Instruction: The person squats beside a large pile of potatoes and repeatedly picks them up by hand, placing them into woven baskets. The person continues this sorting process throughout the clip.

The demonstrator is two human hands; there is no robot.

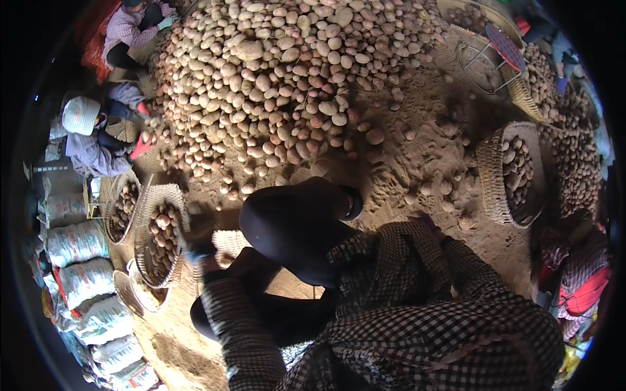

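My left hand (198, 253) reaches out beside a wicker basket (183, 195) that holds potatoes (164, 229). It is blurred, with something blue on it, and its fingers cannot be made out. In shadow near my right side, my right hand (424, 222) is low over the dirt floor, dark and mostly hidden by the sleeve. Whether either hand holds anything does not show. A big heap of potatoes (264, 83) spreads over the ground in front of my bent knees. Part of a pale woven basket (230, 242) shows between my left hand and my leg.
Two co-workers (100, 151) (128, 29) sit at the heap's left edge. Filled sacks (78, 242) line the left side. On the right are a half-filled basket (489, 171), a round stool (506, 48), more potatoes (577, 156) and another person (577, 283). Loose potatoes (446, 187) dot the floor.
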